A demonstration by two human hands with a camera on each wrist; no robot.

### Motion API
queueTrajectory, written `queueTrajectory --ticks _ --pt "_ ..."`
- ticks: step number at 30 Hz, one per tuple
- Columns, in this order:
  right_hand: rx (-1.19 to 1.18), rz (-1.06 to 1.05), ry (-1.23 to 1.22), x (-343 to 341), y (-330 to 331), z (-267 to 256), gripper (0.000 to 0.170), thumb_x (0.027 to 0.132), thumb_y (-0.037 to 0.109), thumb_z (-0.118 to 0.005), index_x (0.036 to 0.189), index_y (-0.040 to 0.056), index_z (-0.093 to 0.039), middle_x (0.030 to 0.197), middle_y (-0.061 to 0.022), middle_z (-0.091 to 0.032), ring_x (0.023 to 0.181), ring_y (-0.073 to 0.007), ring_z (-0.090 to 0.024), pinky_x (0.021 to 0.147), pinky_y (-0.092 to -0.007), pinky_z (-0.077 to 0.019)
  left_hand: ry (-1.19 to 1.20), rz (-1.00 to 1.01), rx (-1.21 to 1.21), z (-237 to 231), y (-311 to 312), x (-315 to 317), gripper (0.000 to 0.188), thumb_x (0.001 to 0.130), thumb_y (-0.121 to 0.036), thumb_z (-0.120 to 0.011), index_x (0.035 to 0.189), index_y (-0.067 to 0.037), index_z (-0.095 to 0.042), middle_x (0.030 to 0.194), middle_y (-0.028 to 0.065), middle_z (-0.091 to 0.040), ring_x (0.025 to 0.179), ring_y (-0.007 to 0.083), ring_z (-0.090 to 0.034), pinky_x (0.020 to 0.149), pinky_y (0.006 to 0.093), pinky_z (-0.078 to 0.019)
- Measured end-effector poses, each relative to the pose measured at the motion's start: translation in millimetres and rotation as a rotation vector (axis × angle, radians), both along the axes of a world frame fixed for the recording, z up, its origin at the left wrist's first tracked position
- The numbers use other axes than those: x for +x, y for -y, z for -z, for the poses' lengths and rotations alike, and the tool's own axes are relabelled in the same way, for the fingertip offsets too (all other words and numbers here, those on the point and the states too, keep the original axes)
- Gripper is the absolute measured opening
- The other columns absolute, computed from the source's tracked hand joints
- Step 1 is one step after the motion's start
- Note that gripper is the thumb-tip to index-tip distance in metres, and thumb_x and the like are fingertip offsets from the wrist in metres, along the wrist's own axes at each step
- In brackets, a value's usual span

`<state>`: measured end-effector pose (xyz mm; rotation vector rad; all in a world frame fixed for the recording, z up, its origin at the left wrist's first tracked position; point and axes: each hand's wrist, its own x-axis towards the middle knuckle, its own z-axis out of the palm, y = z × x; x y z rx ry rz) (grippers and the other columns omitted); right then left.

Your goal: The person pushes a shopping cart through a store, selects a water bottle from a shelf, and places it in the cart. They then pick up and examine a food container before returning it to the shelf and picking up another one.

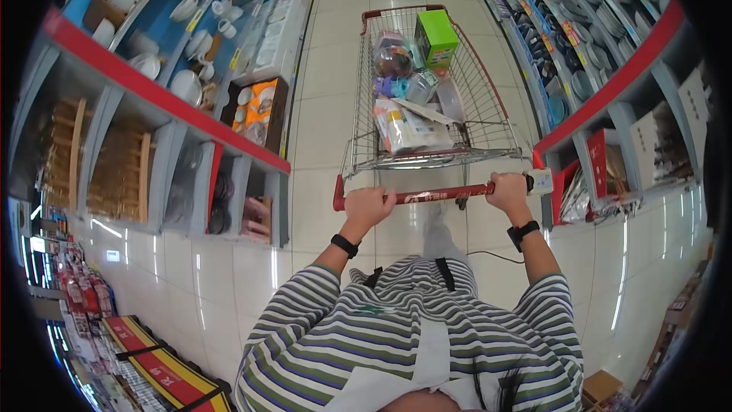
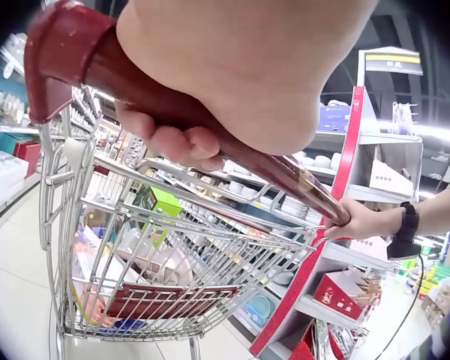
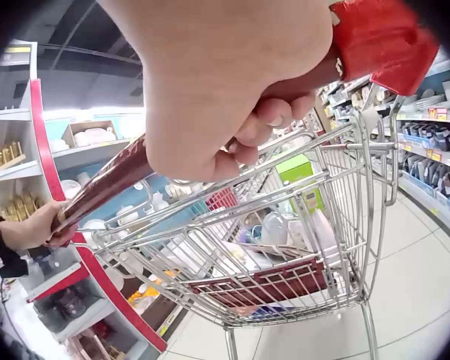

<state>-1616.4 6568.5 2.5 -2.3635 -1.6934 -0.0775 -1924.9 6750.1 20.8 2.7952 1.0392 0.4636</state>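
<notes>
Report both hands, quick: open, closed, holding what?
Left hand: closed, fingers curled round the red cart handle near its left end.
Right hand: closed, gripping the same handle near its right end.

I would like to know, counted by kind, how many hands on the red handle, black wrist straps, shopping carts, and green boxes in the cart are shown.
Hands on red handle: 2
Black wrist straps: 2
Shopping cart: 1
Green box: 1
Total: 6
</notes>
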Motion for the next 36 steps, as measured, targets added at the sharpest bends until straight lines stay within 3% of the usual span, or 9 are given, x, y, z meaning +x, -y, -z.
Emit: queueTrajectory --ticks 12,22,24,28,36 --pt "-0.009 -0.041 -0.044 161.5 -225.9 4.2 0.025 0.059 0.03 -0.075 0.062 0.01 -0.061 0.056 -0.0097 -0.06 0.054 -0.0294 -0.062 0.055 -0.0419 -0.0491 -0.001 -0.022 0.028 6.1 -224.3 159.3 0.036 0.083 -0.033 -0.058 0.055 -0.011 -0.059 0.047 0.0093 -0.055 0.041 0.0295 -0.055 0.041 0.0405 -0.0429" --pt "-0.047 -0.016 -0.021 314.3 -390.8 6.5 0.02 0.057 0.026 -0.073 0.062 0.0101 -0.061 0.058 -0.0096 -0.061 0.056 -0.0293 -0.063 0.054 -0.0413 -0.0485 0.025 -0.035 0.006 10.4 -385.3 312.0 0.037 0.082 -0.037 -0.058 0.055 -0.011 -0.059 0.048 0.0111 -0.055 0.041 0.0305 -0.055 0.04 0.0407 -0.0416" --pt "-0.021 -0.007 -0.029 345.8 -428.0 -0.6 0.015 0.062 0.023 -0.069 0.06 0.0109 -0.06 0.056 -0.0104 -0.06 0.054 -0.0306 -0.061 0.051 -0.0421 -0.0475 0.039 -0.024 -0.016 15.7 -420.9 346.2 0.038 0.082 -0.038 -0.058 0.056 -0.011 -0.06 0.049 0.0115 -0.056 0.042 0.031 -0.055 0.04 0.0413 -0.0417" --pt "0.014 -0.014 0.063 408.6 -490.7 15.5 0.013 0.06 0.024 -0.068 0.06 0.0133 -0.062 0.055 -0.0104 -0.059 0.055 -0.0308 -0.062 0.053 -0.0434 -0.0462 0.006 -0.034 -0.073 20.6 -486.8 402.7 0.04 0.083 -0.043 -0.058 0.059 -0.01 -0.062 0.052 0.014 -0.058 0.046 0.0332 -0.057 0.043 0.0438 -0.0436" --pt "0.001 -0.013 -0.002 517.6 -630.3 21.2 0.013 0.059 0.025 -0.069 0.061 0.0138 -0.063 0.057 -0.0084 -0.062 0.053 -0.029 -0.061 0.05 -0.042 -0.0454 0.053 0.042 -0.128 20.2 -628.6 505.7 0.042 0.087 -0.041 -0.058 0.058 -0.01 -0.059 0.052 0.0135 -0.057 0.048 0.0331 -0.058 0.047 0.0446 -0.0453"
